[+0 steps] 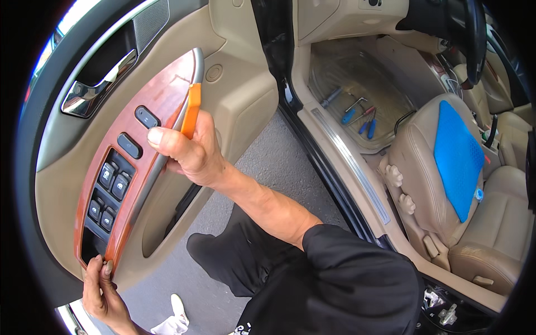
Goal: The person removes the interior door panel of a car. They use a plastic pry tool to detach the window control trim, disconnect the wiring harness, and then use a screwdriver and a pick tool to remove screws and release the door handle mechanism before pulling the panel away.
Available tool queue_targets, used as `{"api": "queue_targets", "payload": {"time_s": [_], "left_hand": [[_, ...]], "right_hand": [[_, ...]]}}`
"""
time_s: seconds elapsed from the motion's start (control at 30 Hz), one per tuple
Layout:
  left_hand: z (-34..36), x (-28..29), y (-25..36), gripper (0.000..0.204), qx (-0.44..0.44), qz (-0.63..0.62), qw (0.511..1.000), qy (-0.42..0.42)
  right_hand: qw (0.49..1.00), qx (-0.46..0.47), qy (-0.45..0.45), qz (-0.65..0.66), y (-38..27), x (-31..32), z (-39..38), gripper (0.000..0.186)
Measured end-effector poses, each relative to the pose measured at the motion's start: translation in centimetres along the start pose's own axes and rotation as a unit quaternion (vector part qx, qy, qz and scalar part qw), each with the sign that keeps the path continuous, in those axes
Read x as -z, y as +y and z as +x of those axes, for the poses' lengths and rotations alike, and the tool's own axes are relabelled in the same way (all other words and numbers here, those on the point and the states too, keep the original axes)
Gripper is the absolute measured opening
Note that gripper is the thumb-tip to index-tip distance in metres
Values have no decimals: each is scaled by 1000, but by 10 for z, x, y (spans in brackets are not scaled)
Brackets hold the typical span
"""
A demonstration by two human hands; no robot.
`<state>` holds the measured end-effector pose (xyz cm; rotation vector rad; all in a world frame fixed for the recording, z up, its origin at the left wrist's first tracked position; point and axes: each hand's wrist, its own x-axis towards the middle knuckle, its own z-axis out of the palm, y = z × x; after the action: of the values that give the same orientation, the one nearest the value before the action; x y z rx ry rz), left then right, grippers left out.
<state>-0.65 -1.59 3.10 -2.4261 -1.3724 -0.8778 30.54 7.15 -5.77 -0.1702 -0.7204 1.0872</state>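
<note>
A reddish wood-grain window switch panel with a grey edge lies along the beige car door's armrest. Black window switches sit in its lower half, with two dark oval buttons above them. My right hand is closed round an orange pry tool whose tip meets the panel's edge near the upper end. That hand's thumb presses on the panel beside the upper oval button. At the panel's lower end, my left hand pinches the rim between thumb and fingers, next to a dark opening. The panel's underside is hidden.
A chrome door handle lies left of the panel. Right of the door sill, several screwdrivers and small tools rest on the floor mat. A blue cloth covers part of the beige seat.
</note>
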Motion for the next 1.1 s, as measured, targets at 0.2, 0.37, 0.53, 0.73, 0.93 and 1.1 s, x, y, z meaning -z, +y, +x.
{"api": "queue_targets", "payload": {"time_s": [0.2, 0.37, 0.53, 0.73, 0.93, 1.1], "left_hand": [[-31, -38, -6, 14, -51, -1, 964, 262], [-129, -150, 103, 12, 89, -206, 962, 159], [-116, -363, 183, 16, 306, -546, 725, -287], [52, -446, 345, 37, 148, -685, 641, -313], [-49, -463, 290, 52, 212, -477, 765, -377], [-149, -388, 99, 35, 344, -501, 731, -310]], "right_hand": [[998, 18, -6, -52, 0, 9, 2, 30], [990, 66, 9, -127, 19, 9, 3, 30], [996, -40, -53, -65, -15, 19, 3, 30], [991, -75, -91, -70, -20, 10, 9, 33], [988, -110, -99, -45, -25, 17, 10, 35], [990, -108, -94, 13, -8, 22, 6, 34]]}}
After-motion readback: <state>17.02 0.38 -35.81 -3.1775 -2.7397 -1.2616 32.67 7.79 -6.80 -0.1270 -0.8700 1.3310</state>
